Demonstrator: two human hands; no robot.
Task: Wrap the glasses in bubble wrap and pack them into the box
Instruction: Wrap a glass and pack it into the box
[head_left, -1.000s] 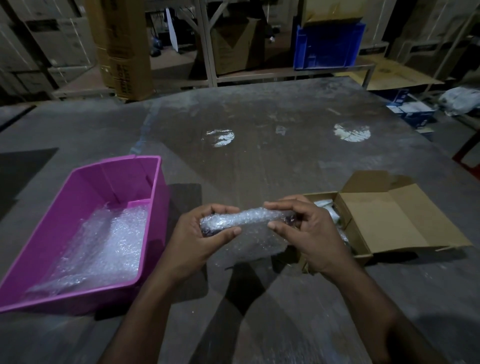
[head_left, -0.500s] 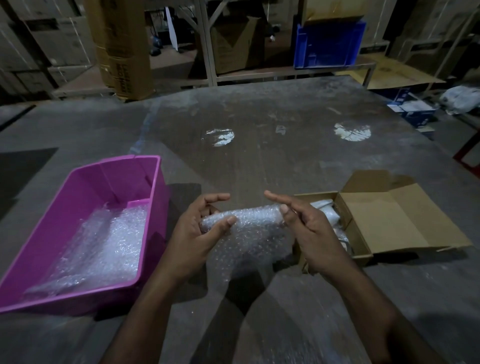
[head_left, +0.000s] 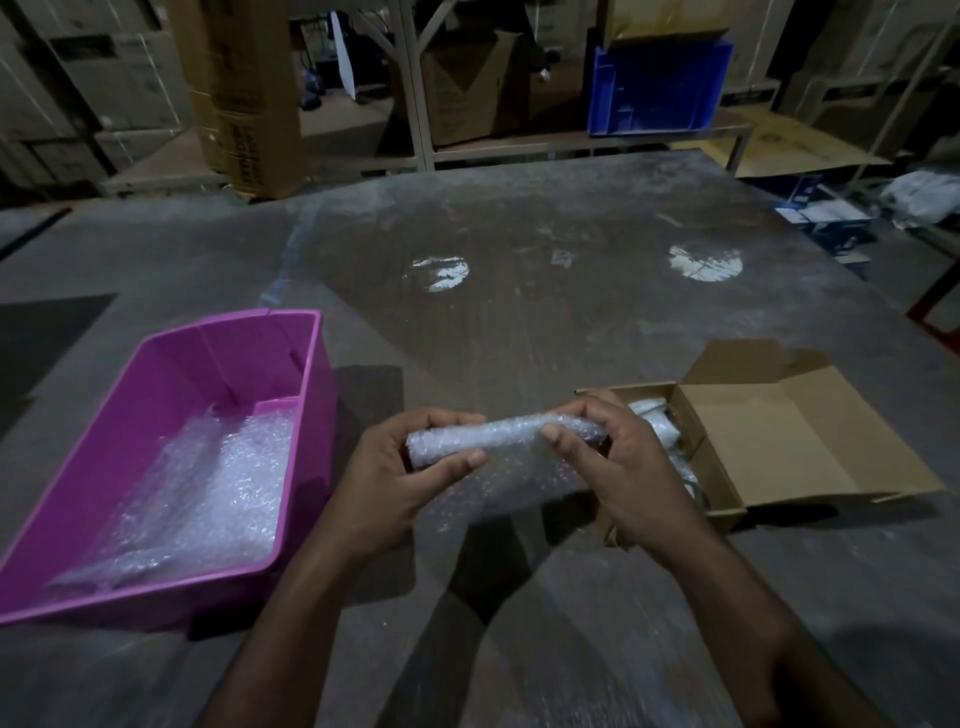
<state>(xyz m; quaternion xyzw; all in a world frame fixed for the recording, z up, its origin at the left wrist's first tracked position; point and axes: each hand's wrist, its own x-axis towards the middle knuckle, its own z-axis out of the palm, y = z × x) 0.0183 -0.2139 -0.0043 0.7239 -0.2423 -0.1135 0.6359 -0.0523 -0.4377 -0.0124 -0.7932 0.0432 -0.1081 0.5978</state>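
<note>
Head view | bubble-wrap roll held above the table, box at its 3 o'clock | left hand and right hand each curl round one end | likely light, soft outside, fragile inside, slippery film; loose flap hangs below; hold by both ends, gently

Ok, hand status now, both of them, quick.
Left hand: gripping the left end of the bubble-wrapped roll.
Right hand: gripping the roll's right end, thumb on the front, just in front of the cardboard box.
</note>
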